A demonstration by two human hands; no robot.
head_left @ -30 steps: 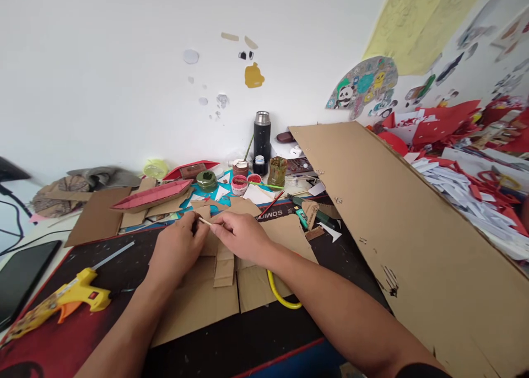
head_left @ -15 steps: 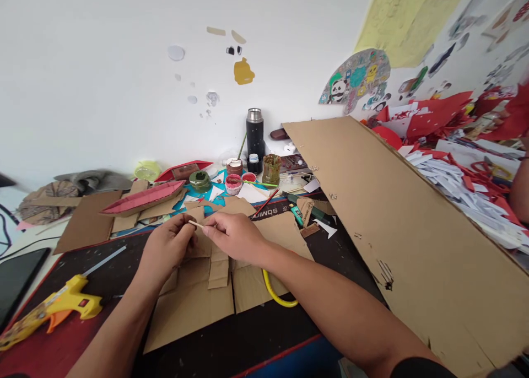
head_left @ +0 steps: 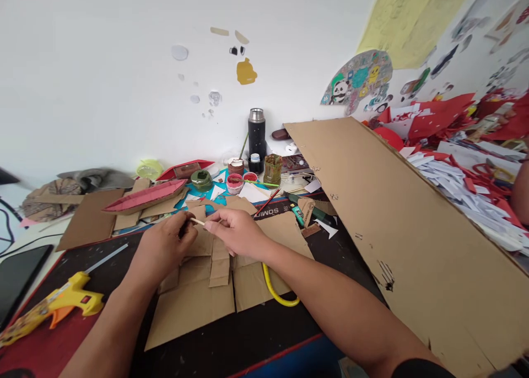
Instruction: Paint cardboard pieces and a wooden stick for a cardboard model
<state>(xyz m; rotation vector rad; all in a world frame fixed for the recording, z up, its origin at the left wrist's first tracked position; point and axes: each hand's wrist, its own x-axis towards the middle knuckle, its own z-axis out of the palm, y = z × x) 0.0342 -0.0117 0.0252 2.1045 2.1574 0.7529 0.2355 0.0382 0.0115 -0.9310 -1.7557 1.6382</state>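
Observation:
A thin pale stick (head_left: 197, 222), seemingly wooden, spans the gap between my hands. My left hand (head_left: 165, 244) is curled closed around its left end, with the fingertips partly hidden. Thumb and fingers of my right hand (head_left: 237, 233) pinch the other end. Both hands are above cut cardboard sheets (head_left: 192, 317) on the dark mat. A narrow cardboard strip (head_left: 219, 270) lies on the sheets just below my right hand. Beneath my right forearm, a curved yellow tube (head_left: 270, 290) shows in part.
A yellow glue gun (head_left: 70, 298) lies at left. Behind the hands are a pink-lined cardboard boat (head_left: 144, 196), paint jars (head_left: 235, 184), a black flask (head_left: 257, 135) and a green cutter (head_left: 296, 215). A large cardboard panel (head_left: 397, 223) fills the right, beside paper scraps (head_left: 450, 182).
My left hand has turned and its fingers have closed in further around the stick's end. My right hand has shifted slightly, still pinching the stick. The view has moved a little.

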